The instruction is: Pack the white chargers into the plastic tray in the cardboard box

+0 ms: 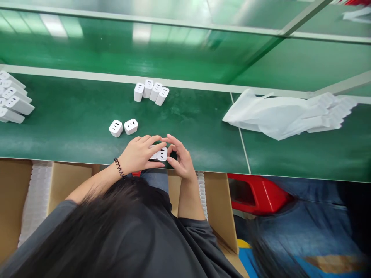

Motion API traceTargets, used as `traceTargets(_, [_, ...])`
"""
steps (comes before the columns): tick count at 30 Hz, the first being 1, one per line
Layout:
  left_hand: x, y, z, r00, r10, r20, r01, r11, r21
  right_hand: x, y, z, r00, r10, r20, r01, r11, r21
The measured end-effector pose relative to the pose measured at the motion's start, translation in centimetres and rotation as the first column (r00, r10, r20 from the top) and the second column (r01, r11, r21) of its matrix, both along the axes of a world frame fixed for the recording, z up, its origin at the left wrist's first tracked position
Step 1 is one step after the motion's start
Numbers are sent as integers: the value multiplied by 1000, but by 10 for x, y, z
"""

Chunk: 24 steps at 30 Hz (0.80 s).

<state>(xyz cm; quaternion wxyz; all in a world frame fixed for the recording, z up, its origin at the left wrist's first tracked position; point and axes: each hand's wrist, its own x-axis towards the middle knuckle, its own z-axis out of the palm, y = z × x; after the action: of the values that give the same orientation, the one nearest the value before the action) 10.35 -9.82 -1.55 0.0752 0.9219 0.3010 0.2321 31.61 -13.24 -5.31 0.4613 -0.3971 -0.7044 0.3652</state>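
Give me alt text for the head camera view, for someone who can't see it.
A person's bare left hand and right hand meet around white, slotted, rounded plastic blocks on a green tabletop. Farther back are two similar blocks, then a row of four.

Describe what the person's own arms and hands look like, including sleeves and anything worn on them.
The left hand and right hand are ungloved. A black coiled band circles the left wrist. The left sleeve and right sleeve are dark grey to black, plain where visible, and leave the forearms uncovered.
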Motion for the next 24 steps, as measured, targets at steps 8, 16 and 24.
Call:
traceTargets(8, [-2,3,-8,991,54,122,-30,982,-189,-2,-2,-8,981,-190,44,190,982,12])
traceTargets(16, [3,-2,3,578,664,474,289,377,-880,-28,-18,10,949,-314,36,275,876,396])
traceTargets(24, [23,-14,-2,412,813,412,439,219,-871,-47,-17,13,880,-417,227,292,852,434])
